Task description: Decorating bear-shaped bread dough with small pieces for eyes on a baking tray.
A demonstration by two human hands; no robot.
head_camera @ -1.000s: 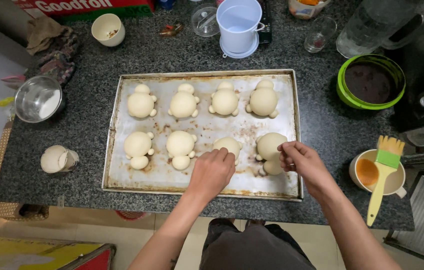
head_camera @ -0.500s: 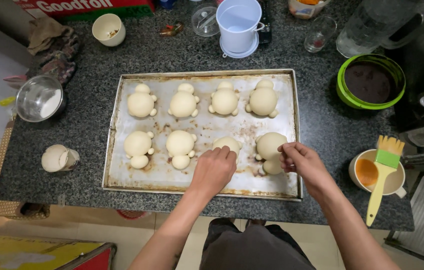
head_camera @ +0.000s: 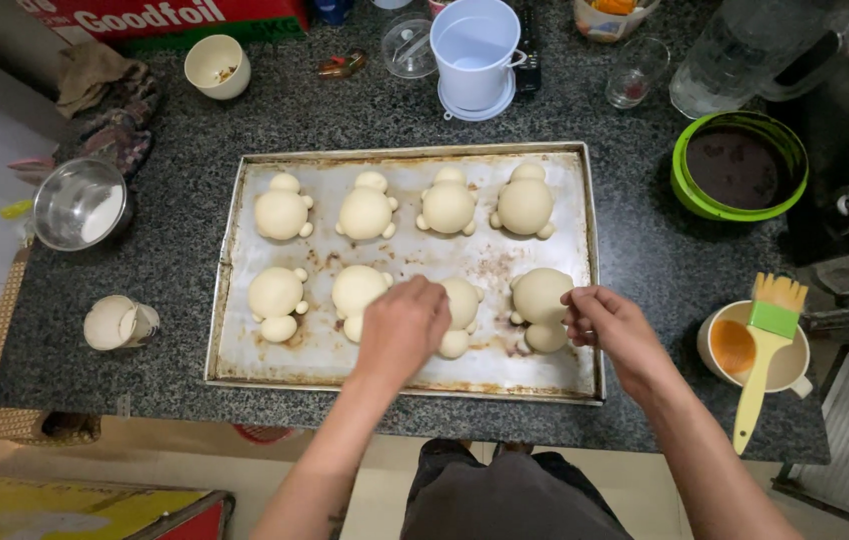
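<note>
A metal baking tray [head_camera: 230, 260] lies on the dark speckled counter and carries several pale dough pieces shaped like small animals, in two rows. My left hand [head_camera: 402, 328] rests over the third dough piece [head_camera: 463, 300] of the near row, fingers curled down onto it. My right hand [head_camera: 612, 325] touches the right side of the last dough piece [head_camera: 541, 298] in that row with pinched fingertips. The far row of dough pieces [head_camera: 448, 203] lies untouched.
A cup of orange wash [head_camera: 735, 348] with a green-banded pastry brush [head_camera: 769, 345] stands right of the tray. A green-rimmed bowl [head_camera: 740, 165], white jug [head_camera: 475, 50], steel bowl of flour [head_camera: 78, 204], small cups [head_camera: 217, 66] and a tipped cup [head_camera: 121, 322] surround the tray.
Both hands have shifted only slightly over the same two near-row dough pieces; the tray and other things have not moved.
</note>
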